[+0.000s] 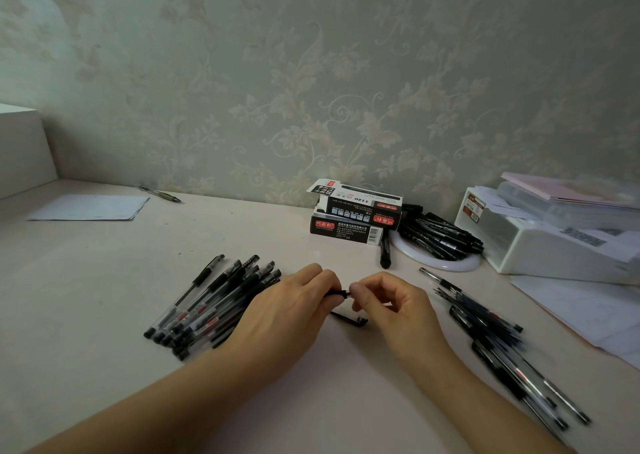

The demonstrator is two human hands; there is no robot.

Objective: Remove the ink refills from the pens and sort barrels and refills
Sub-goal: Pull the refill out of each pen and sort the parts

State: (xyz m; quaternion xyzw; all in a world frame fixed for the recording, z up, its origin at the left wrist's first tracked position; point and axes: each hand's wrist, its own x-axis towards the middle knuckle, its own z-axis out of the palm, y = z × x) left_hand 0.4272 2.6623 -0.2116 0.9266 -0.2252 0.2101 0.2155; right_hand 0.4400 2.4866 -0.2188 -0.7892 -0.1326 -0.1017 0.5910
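Observation:
My left hand (pixel 294 308) grips a black gel pen (pixel 337 293) above the middle of the desk, most of the pen hidden under the fingers. My right hand (pixel 391 306) pinches the pen's exposed end with thumb and fingertips. A small black pen part (pixel 349 319) lies on the desk just below the hands. A pile of several whole clear-barrel pens (pixel 214 304) lies to the left of my left hand. To the right lies a heap of thin dark refills (pixel 478 311), with several blurred pen barrels (pixel 526 384) nearer the front edge.
Two stacked black pen boxes (pixel 353 216) stand at the back centre. Beside them a white ring (pixel 440 263) holds several black markers (pixel 440 235). A white plastic bin with papers (pixel 554 238) is at the right. Paper sheets (pixel 90 207) and a lone pen (pixel 161 194) lie far left.

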